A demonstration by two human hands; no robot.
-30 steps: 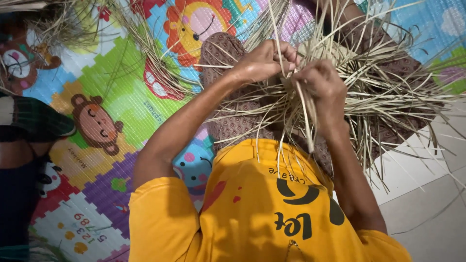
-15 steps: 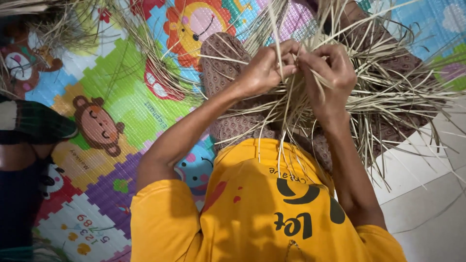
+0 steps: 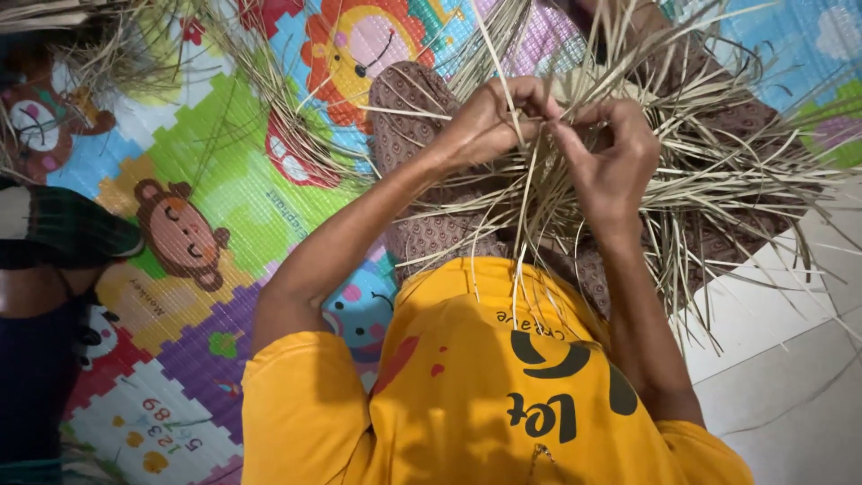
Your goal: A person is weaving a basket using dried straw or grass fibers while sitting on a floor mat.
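The left hand has its fingers curled tight, pinching a few pale dried grass strips between thumb and fingertips. The right hand meets it almost fingertip to fingertip, its fingers also bent closed around strands of the same bundle. Both hands work at the middle of the picture, above the lap.

The strips fan outward from the hands in every direction: long loose ends rise toward the far edge, more spill to the right, and thin tips hang down near the yellow shirt. The bundle lies across patterned brown trousers, which show beneath it on the left and right.

Under the person lies a colourful foam play mat with cartoon animals, open and flat on the left of the lap. Its right edge ends at a pale tiled floor, which runs bare along the near right corner, with only stray strip tips crossing the mat's edge there.

More dried grass is heaped at the far left. At the left edge a dark checked cloth rests on the mat, close to another person's dark clothing. No container is in view; the strips lie loose.
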